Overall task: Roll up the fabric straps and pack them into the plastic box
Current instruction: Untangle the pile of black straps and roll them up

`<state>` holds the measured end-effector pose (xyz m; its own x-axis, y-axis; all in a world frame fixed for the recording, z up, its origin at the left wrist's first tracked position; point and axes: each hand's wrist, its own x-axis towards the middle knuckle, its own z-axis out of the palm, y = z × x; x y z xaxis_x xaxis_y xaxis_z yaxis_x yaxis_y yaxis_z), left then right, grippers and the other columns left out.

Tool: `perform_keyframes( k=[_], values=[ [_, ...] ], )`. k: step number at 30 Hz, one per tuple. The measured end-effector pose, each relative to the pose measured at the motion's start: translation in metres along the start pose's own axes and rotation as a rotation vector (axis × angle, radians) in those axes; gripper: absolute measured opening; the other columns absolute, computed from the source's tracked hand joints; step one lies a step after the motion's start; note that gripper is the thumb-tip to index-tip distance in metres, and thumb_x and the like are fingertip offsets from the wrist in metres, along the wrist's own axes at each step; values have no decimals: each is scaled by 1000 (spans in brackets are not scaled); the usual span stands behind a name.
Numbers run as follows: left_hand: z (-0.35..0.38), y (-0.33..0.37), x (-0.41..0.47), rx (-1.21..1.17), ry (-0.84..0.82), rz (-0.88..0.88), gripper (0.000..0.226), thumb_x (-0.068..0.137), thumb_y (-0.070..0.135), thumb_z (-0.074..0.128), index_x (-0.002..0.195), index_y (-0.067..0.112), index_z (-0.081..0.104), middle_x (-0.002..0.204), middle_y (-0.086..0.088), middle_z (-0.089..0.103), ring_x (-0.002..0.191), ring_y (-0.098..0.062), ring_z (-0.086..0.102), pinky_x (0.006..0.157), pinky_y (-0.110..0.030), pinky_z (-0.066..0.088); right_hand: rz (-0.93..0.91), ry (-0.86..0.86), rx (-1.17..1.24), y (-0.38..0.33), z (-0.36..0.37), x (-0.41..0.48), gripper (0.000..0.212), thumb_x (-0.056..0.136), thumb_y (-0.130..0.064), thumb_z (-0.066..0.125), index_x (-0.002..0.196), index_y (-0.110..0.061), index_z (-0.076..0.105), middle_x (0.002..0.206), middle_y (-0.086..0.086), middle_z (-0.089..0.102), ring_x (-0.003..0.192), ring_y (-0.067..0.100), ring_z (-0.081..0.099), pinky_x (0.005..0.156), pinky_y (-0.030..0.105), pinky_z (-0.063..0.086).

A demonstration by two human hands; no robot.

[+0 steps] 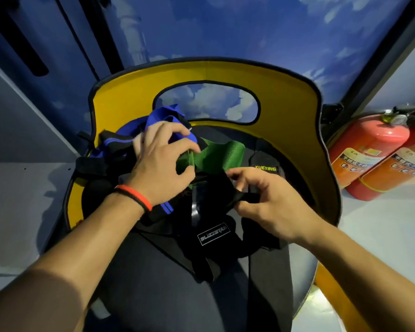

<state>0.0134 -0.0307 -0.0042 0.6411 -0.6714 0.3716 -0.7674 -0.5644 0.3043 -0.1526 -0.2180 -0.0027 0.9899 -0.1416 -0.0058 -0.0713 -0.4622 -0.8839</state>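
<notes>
Closest to the camera, two bare arms reach out over a dark seat. A black padded strap [213, 234] with a white "BLIZZSTAR" label lies in the near middle, just below both hands. The right hand [266, 200] sits to the right of it and pinches a thin black strap [248, 198] between thumb and fingers. The left hand [161, 164], with a red and black band [135, 195] on the wrist, is a bit farther and to the left. Its fingers curl round the left end of a green strap [216, 156]. The two hands are close but not touching. A blue strap [161, 116] is bunched up just past the left hand. Another black strap [265, 168] with a yellow label lies to the right of the green one.

A tall yellow seat back [285, 111] curves round the far side and both sides of the straps, so the open room is toward the near side. A flat grey surface [17, 200] lies to the left and right. Two red fire extinguishers [364, 149] lie on the right. A wall painted like blue sky [225, 32] stands at the far end.
</notes>
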Motion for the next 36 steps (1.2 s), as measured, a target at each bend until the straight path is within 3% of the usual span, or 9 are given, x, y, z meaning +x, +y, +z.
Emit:
perform_keyframes(
  k=[3, 6, 10, 13, 17, 20, 25, 31, 36],
  values=[
    [4, 12, -1, 163, -139, 243, 73, 68, 31, 81, 134, 45, 55, 156, 11, 31, 150, -22, 17, 115, -52, 18, -107, -62, -93, -9, 5, -1, 35, 75, 4, 74, 80, -23, 54, 149, -14, 51, 132, -2, 48, 102, 18, 40],
    [21, 15, -3, 124, -178, 219, 84, 65, 16, 84, 138, 44, 52, 158, 11, 30, 152, -21, 14, 117, -53, 14, -160, -85, 45, -17, 5, -3, 32, 76, 12, 70, 82, -15, 53, 137, -10, 62, 128, 8, 55, 96, 32, 48],
    [36, 8, -2, 48, -112, 251, 57, 70, 14, 80, 120, 36, 68, 142, 9, 51, 146, -21, 31, 115, -53, 17, -220, -28, 217, -19, 3, -5, 28, 77, 15, 68, 82, -9, 56, 108, 2, 73, 122, 22, 63, 105, 42, 47],
    [40, 13, 1, 20, 17, 292, 29, 75, 16, 76, 99, 32, 75, 126, 10, 62, 137, -18, 45, 114, -52, 20, -239, 35, 310, -22, -1, -5, 22, 79, 9, 69, 82, -12, 61, 104, 6, 74, 115, 26, 67, 101, 41, 52],
    [28, 9, 11, 75, 213, 178, 8, 75, 21, 76, 77, 28, 78, 107, 9, 64, 124, -20, 55, 104, -46, 26, -205, 122, 192, -17, -22, -6, 14, 78, 0, 72, 83, -8, 62, 96, 8, 73, 98, 31, 69, 88, 49, 53],
    [17, -8, 16, 117, 274, 58, 7, 70, 19, 76, 70, 27, 76, 100, 9, 63, 116, -20, 52, 95, -40, 24, -208, 169, 146, -17, -36, -11, 11, 74, -12, 69, 79, -13, 60, 88, 6, 70, 85, 31, 66, 78, 41, 52],
    [6, -29, 13, 163, 242, -100, 10, 74, 18, 78, 76, 27, 79, 97, 9, 59, 111, -21, 49, 93, -40, 25, -254, 284, 118, -18, -47, -17, 17, 66, 1, 62, 77, -6, 50, 81, 9, 64, 80, 31, 58, 73, 29, 47],
    [-15, -48, 14, 176, 215, -310, 5, 78, 26, 82, 82, 27, 80, 103, 7, 61, 110, -26, 47, 92, -42, 27, -288, 444, -19, -11, -45, -14, 13, 69, -15, 59, 79, -11, 53, 86, 1, 63, 84, 21, 61, 75, 33, 48],
    [-12, -14, 1, -21, 67, -164, 7, 80, 33, 81, 75, 35, 76, 110, 16, 60, 110, -14, 49, 91, -31, 21, -466, 423, -150, -12, -11, -6, 14, 82, 3, 69, 95, -1, 65, 103, 8, 66, 103, 26, 65, 85, 44, 51]
  ],
)
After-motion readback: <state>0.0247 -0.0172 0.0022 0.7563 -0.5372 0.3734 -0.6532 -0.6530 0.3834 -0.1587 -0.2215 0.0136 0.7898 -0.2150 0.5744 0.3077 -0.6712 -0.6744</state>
